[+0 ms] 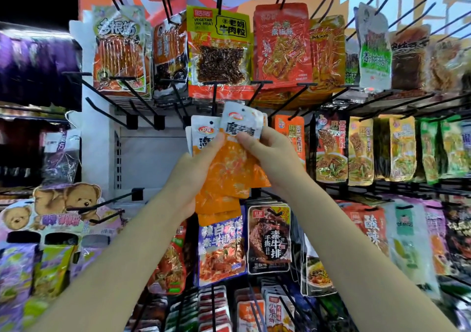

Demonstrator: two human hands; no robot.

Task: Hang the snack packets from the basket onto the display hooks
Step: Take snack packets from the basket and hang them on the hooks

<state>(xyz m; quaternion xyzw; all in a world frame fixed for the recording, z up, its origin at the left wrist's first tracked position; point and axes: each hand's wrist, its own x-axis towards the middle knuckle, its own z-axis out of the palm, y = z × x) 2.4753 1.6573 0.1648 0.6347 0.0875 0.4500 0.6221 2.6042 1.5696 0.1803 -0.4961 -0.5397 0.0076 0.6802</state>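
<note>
Both hands are raised in front of the hook wall, holding a bunch of white-and-orange snack packets [226, 171]. My left hand [190, 176] grips the stack from the left side and below. My right hand [267, 153] pinches the front packet [242, 125] near its white top, tilted to the right. The packets' hang holes sit just under a black display hook [215, 97] that juts out from the wall. Several bare hooks [132, 102] stand to the left of it. The basket is out of view.
Rows of hung snack packets fill the wall: a yellow-topped packet [219, 49] and a red one [280, 43] above, orange and yellow packets [356, 148] to the right, blue and dark ones [267, 240] below. A bear-printed display [63, 204] stands at lower left.
</note>
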